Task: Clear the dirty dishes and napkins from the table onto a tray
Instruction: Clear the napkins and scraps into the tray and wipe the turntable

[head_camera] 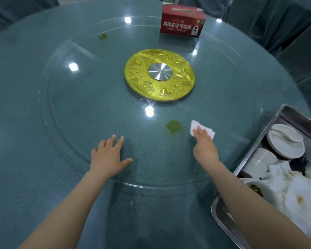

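A folded white napkin (204, 129) lies on the glass turntable (79, 108), and my right hand (205, 145) presses on it with straight fingers. Just left of the napkin is a green smear (173, 126). My left hand (109, 157) rests flat on the glass with fingers spread, holding nothing. A steel tray (221, 214) at the right edge of the table holds white plates (285, 141), stacked paper cups (262, 159), crumpled napkins (298, 191) and a bowl with green leftovers (255, 188).
A gold disc with a steel hub (159, 74) marks the turntable's middle. A red tissue box (182, 20) stands at the far side. Another green smear (102, 36) lies at the far left. Covered chairs (284, 24) ring the table.
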`<state>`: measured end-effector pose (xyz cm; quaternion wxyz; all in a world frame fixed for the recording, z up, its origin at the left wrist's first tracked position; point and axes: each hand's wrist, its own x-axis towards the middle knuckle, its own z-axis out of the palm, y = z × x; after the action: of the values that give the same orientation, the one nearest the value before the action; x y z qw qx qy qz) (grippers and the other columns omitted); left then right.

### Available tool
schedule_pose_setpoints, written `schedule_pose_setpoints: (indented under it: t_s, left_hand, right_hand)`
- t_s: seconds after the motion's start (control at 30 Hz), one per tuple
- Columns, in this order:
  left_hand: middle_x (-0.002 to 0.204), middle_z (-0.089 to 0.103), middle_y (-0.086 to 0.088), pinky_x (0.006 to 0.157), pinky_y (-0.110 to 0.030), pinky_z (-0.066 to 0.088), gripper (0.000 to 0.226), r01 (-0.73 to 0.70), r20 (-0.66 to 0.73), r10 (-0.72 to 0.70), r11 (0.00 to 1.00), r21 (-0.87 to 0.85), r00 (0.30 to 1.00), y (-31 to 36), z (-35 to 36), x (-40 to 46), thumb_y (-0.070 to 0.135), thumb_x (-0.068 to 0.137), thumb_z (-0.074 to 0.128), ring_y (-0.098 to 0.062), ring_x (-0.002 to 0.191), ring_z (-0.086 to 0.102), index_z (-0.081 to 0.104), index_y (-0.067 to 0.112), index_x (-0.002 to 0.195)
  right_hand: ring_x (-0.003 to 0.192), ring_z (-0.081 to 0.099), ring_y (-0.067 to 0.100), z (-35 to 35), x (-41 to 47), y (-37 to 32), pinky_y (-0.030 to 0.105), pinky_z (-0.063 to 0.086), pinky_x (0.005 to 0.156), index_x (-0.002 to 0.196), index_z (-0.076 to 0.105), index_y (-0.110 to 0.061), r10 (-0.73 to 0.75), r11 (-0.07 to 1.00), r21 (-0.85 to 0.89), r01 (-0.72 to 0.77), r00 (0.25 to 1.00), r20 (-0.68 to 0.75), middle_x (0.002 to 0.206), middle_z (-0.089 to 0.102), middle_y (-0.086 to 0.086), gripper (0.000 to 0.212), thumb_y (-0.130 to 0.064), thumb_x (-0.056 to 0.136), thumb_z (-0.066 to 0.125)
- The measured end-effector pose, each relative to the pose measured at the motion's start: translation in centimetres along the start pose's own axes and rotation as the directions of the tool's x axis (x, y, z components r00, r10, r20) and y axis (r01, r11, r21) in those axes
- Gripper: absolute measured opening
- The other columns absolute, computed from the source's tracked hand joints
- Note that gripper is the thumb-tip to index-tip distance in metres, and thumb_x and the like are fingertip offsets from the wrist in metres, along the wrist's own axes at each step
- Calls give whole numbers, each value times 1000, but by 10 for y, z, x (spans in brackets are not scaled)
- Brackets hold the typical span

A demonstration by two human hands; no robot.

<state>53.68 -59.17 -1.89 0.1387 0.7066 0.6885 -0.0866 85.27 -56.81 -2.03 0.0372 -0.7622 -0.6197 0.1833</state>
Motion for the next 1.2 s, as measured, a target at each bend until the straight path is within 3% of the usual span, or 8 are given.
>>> schedule_pose_setpoints:
  t_s: [0.13,0.37,0.5,0.57,0.7,0.83,0.93,1.2]
  left_hand:
    - [159,12,1,105,-44,31,87,-47,7,47,999,-5,999,9,1,-5,71,82,45,-25,138,24,11,34,152]
    - [155,27,6,103,-38,35,70,-107,-50,103,990,-91,993,28,3,-18,59,86,50,-21,133,34,31,32,147]
    - [132,58,2,95,-33,42,43,-152,-140,113,938,-313,984,23,-8,-8,38,88,61,-19,118,55,58,25,129]
    - [126,62,-1,92,-33,43,43,-142,-213,70,927,-348,974,17,-10,-5,31,87,65,-21,114,59,59,20,127]
    - [151,36,-7,113,-42,28,68,-68,-176,9,939,-337,984,-5,-10,4,34,85,68,-22,139,34,40,13,143]
    - [160,-12,-6,115,-53,11,108,126,96,-121,991,-44,988,-23,-10,6,77,76,47,-24,148,-4,-8,24,152]
    - [159,-21,-5,114,-56,11,115,80,168,-94,993,92,981,-20,-8,4,88,69,36,-25,148,-7,-20,27,149]
    - [159,-19,-8,116,-54,12,118,35,196,-59,992,122,979,1,-13,-7,84,71,44,-27,148,-3,-19,23,150]
  right_hand:
    - [148,1,18,5,2,-18,32,15,116,151,20,-14,68,994,90,-67,997,-18,161,4,-1,70,10,86,32]
    - [148,-4,16,45,-48,-50,22,-11,114,152,13,-13,-356,934,77,350,929,97,161,0,0,77,12,81,29]
    - [147,1,9,32,-37,-22,18,5,116,152,18,-21,-382,924,50,379,916,118,160,4,-10,79,13,81,31]
    - [147,8,8,19,-23,-5,24,24,113,151,23,-25,-231,972,65,226,970,72,159,9,-14,79,12,82,34]
    - [142,27,21,-9,16,19,30,30,106,143,39,-15,91,980,189,-68,989,-115,158,24,-3,64,10,85,35]
    - [127,33,33,-26,55,19,34,29,101,131,45,-3,192,939,322,-124,963,-191,138,41,12,53,12,83,30]
    - [101,36,30,-30,81,7,34,33,89,110,51,-5,130,953,291,-79,978,-161,111,42,13,40,10,81,28]
    - [145,18,23,-3,67,-29,35,18,115,142,41,-9,-214,962,173,213,977,-16,157,24,5,60,12,87,29]
